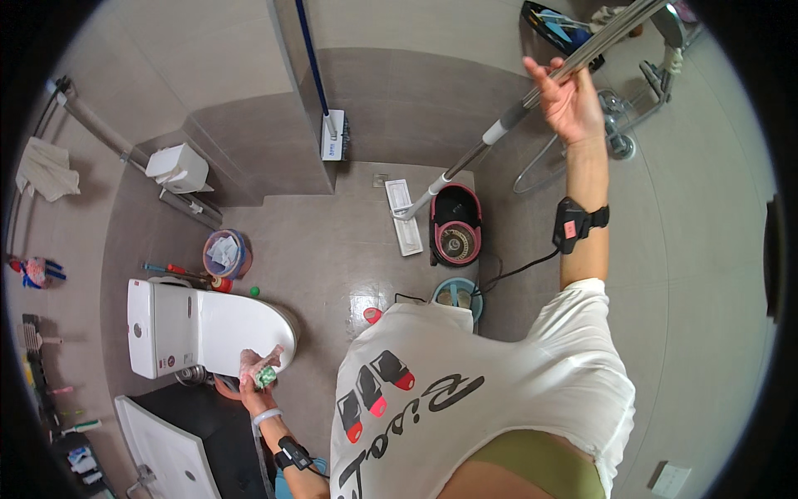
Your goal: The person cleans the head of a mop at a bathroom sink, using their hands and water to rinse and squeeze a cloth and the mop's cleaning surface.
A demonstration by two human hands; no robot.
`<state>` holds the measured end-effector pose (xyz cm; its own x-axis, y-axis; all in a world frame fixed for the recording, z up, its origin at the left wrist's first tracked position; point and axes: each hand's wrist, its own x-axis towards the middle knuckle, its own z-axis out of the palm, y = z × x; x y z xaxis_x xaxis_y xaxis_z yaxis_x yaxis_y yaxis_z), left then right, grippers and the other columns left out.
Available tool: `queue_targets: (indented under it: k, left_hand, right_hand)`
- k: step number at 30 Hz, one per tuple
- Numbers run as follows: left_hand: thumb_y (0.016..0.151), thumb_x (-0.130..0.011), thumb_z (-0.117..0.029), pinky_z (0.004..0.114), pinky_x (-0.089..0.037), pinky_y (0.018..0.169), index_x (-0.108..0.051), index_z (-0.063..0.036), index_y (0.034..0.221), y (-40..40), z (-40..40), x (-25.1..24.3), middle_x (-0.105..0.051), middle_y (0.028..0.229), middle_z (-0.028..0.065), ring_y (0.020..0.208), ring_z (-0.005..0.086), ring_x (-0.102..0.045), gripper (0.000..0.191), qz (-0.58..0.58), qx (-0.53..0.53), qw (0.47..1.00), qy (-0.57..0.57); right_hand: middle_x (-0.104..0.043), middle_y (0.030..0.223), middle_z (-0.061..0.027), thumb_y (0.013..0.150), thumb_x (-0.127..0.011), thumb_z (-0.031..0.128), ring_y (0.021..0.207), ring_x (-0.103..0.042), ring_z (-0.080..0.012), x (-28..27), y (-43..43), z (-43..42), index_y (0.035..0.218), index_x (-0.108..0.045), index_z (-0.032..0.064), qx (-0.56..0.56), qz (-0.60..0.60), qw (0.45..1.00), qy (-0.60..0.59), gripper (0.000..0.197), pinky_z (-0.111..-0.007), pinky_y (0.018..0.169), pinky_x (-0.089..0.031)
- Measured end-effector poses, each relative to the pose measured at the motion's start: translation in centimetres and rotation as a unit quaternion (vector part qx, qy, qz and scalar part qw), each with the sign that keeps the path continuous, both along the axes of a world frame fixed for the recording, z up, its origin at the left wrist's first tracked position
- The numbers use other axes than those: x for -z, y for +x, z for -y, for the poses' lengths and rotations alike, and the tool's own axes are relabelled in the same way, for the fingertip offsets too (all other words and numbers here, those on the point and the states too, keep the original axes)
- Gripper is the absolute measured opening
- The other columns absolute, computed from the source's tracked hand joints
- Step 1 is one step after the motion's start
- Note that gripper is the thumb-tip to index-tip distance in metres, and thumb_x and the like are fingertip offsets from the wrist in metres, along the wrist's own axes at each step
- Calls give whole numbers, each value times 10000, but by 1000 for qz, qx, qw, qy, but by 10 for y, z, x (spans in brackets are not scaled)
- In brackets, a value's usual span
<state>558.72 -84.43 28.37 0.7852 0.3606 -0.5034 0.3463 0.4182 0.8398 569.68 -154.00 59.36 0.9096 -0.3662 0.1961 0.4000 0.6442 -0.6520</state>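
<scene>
My left hand [250,394], at the lower left beside the toilet's closed lid [240,324], holds a crumpled pink translucent item, perhaps a plastic bag [252,360], and a green and white bundle [265,377]. At the upper right my right hand [570,103] lies against the metal pole of a flat mop [517,115], its fingers loosely spread; whether they grip the pole is unclear. The mop's white rectangular head [407,234] rests on the tiled floor next to a black and pink spin bucket [456,227]. Both wrists carry black strapped devices with cables.
A wastebasket [245,265], a red-headed plunger [221,284] and a small green ball [254,291] are near the toilet. A broom [333,134] leans on the wall. Slippers lie in a blue basin [479,305]. A white washbasin [168,452] is at lower left, a shower fixture [617,125] at right.
</scene>
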Motion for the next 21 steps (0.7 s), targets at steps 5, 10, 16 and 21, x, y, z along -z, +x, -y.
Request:
queue_targets:
  k: [5,10,16,21]
  left_hand:
    - [869,-588,-205,349,-509,715,-513,-45,1161,14,0,-3,-596,1077,107,931,237,-597,342,-3,8,1000,-14]
    - [863,-583,-196,313,-445,726,-533,-105,1119,31,22,-15,-601,1043,54,925,181,-574,276,-48,-5,998,31]
    - [822,-626,-204,350,-493,749,-543,-79,1152,29,-6,17,-587,1087,78,956,230,-577,363,-36,20,999,3]
    - [856,-558,-224,432,-508,773,-459,47,1213,8,-14,19,-554,1144,203,940,312,-596,458,11,26,1000,-2]
  right_hand:
    - [-379,1242,-429,995,-259,402,1072,-567,-393,-18,-20,-1,895,-508,-3,-31,15,998,-45,486,-287,636,-594]
    - [-445,1228,-371,985,-301,411,1098,-542,-416,4,-34,9,848,-518,-16,64,-11,994,86,498,-356,794,-571]
    - [-368,1310,-369,964,-396,389,1090,-569,-360,76,-61,100,881,-516,-17,135,26,984,110,431,-337,750,-569]
    - [-484,1214,-349,940,-320,529,1035,-597,-381,93,-83,147,1212,-348,43,271,6,957,102,558,-307,586,-542]
